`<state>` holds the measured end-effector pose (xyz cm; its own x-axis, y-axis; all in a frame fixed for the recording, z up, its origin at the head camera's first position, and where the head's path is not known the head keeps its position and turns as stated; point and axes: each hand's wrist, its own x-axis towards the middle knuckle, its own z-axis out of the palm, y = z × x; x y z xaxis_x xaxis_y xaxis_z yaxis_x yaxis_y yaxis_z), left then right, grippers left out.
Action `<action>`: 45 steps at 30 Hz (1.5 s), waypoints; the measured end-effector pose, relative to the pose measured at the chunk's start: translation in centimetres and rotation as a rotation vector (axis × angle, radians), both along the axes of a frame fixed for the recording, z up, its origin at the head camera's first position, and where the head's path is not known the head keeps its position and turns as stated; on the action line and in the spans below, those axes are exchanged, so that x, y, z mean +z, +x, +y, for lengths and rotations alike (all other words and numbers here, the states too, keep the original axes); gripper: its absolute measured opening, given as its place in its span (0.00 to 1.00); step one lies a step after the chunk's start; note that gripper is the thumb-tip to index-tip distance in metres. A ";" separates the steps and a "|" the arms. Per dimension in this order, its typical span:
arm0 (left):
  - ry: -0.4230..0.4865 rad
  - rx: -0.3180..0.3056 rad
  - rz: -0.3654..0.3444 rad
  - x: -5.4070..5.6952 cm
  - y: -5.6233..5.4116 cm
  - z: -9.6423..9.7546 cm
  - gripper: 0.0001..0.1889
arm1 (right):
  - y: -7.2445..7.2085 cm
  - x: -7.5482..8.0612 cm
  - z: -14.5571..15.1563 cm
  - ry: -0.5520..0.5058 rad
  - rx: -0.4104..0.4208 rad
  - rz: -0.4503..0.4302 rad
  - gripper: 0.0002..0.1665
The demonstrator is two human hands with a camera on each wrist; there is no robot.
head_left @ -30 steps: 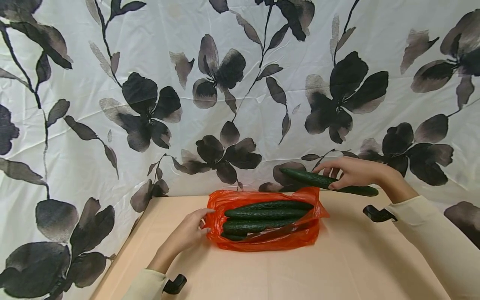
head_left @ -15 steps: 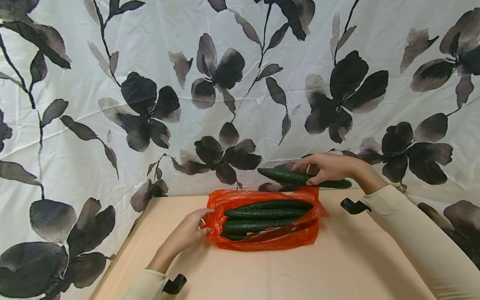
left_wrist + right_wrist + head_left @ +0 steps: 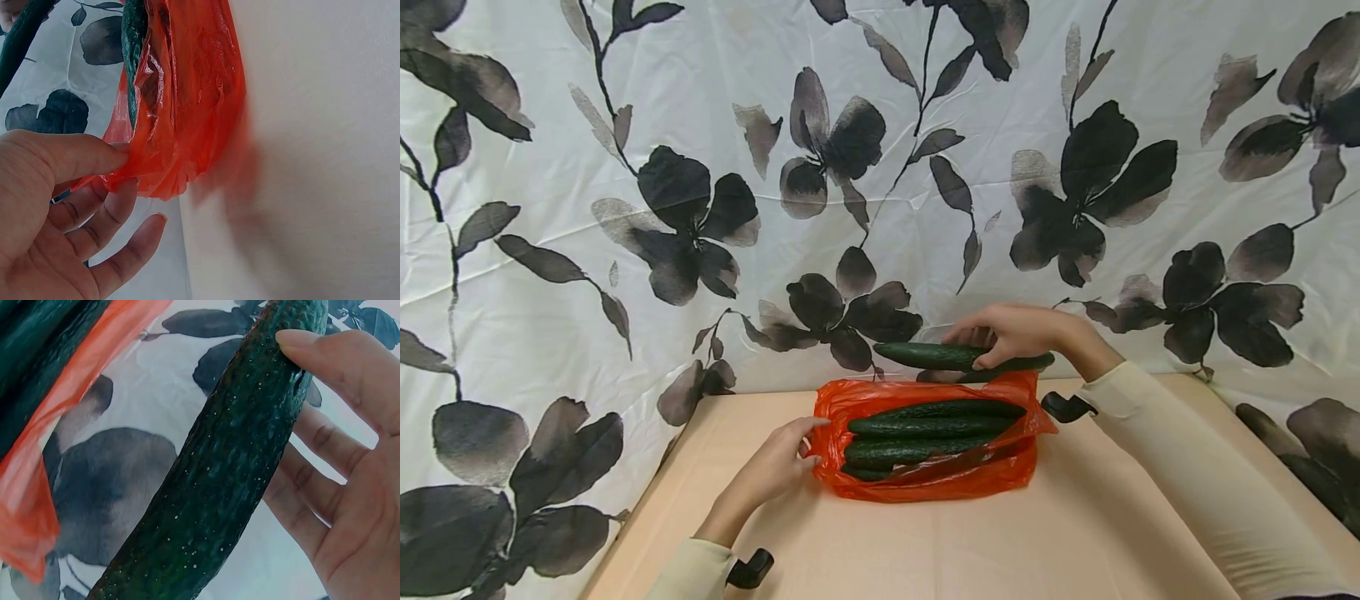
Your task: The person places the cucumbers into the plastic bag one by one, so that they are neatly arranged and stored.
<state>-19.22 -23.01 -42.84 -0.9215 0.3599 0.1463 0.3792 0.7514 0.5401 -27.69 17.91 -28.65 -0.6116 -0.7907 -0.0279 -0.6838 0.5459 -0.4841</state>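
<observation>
An orange-red plastic bag (image 3: 925, 490) lies on the table, its opening facing up, with several dark green cucumbers (image 3: 934, 427) side by side in it. At its left end my left hand (image 3: 781, 460) pinches the bag's edge between thumb and fingers; the left wrist view shows the thin plastic (image 3: 187, 125) under the thumb. My right hand (image 3: 1015, 333) grips one more cucumber (image 3: 917, 356) around its middle, held level just above and behind the bag's far edge. In the right wrist view this bumpy cucumber (image 3: 200, 475) lies between thumb and fingers.
A light wooden-toned table (image 3: 865, 550) carries the bag. Behind it hangs a white cloth (image 3: 730, 75) with dark floral print, close to the table's far edge. Black wrist mounts (image 3: 751, 570) sit on both wrists.
My right hand has moved left with its cucumber, from beyond the bag's right end to over its far edge. The left hand and the bag have stayed in place.
</observation>
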 end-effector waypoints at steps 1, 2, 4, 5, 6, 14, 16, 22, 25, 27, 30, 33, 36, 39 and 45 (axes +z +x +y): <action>0.001 0.000 -0.003 0.0 0.0 0.0 0.29 | 0.0 0.0 -0.3 0.002 0.001 -0.001 0.31; 0.003 -0.002 -0.004 0.0 0.0 -0.1 0.29 | -0.1 -0.1 -0.6 0.000 0.006 -0.004 0.32; 0.007 -0.004 -0.004 0.0 0.0 -0.1 0.29 | -0.1 -0.2 -1.2 0.001 0.011 0.000 0.32; 0.008 -0.006 -0.002 0.0 0.0 -0.1 0.29 | -0.1 -0.3 -1.5 0.004 0.011 0.000 0.32; 0.007 -0.008 -0.001 0.1 0.1 -0.1 0.29 | -0.1 -0.5 -1.8 0.006 0.013 0.005 0.32; 0.010 -0.019 -0.003 0.1 0.2 -0.2 0.29 | -0.1 -1.8 -3.7 -0.004 0.031 -0.004 0.31; 0.011 -0.018 -0.006 0.1 0.2 -0.2 0.30 | -0.1 -2.1 -4.0 -0.006 0.026 -0.018 0.31; 0.011 -0.023 -0.005 0.0 0.2 -0.5 0.30 | 0.0 -3.3 -4.5 0.017 0.008 -0.036 0.30; 0.015 -0.040 0.011 0.0 0.2 -0.7 0.29 | 0.0 -4.0 -4.7 0.018 0.011 -0.073 0.30; 0.021 -0.052 0.019 0.0 0.2 -0.7 0.29 | 0.1 -4.4 -4.7 0.023 0.016 -0.090 0.30; 0.024 -0.059 0.017 0.0 0.3 -0.8 0.29 | 0.0 -5.1 -4.8 0.037 0.012 -0.112 0.30; 0.027 -0.065 0.017 0.0 0.3 -0.9 0.29 | -0.1 -5.9 -4.8 0.048 0.004 -0.131 0.31; 0.027 -0.068 0.020 0.0 0.3 -0.9 0.29 | -0.2 -6.6 -4.8 0.069 -0.010 -0.135 0.31; 0.027 -0.070 0.019 0.0 0.4 -1.0 0.29 | -0.2 -7.2 -4.9 0.094 -0.026 -0.128 0.32; 0.034 -0.071 0.020 0.0 0.6 -1.2 0.29 | -0.4 -8.3 -5.3 0.147 -0.034 -0.099 0.30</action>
